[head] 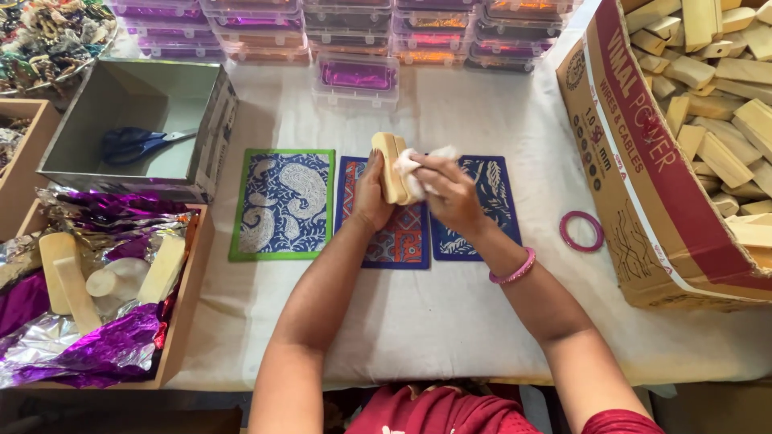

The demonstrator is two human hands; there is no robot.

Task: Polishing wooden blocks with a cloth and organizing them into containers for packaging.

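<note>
The left hand (pixel 371 197) holds a wooden block (pixel 392 167) upright while the right hand (pixel 450 193) presses a white cloth (pixel 418 161) against it, above three patterned cards (pixel 284 203) on the white surface (pixel 434 313). A pink ring (pixel 581 231) lies beside a cardboard box (pixel 643 201) of wooden blocks.

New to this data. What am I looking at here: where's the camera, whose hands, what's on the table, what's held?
One picture, from a camera worn on a person's head, looking down at their own two bare hands. The left hand holds a pale wooden block upright; the right hand presses a white cloth against it. Under them, on a white-covered table, lie three patterned cards. A pink bangle lies to the right, beside a cardboard box of more wooden blocks. At left are a grey box with blue scissors and a tray of purple foil.
</note>
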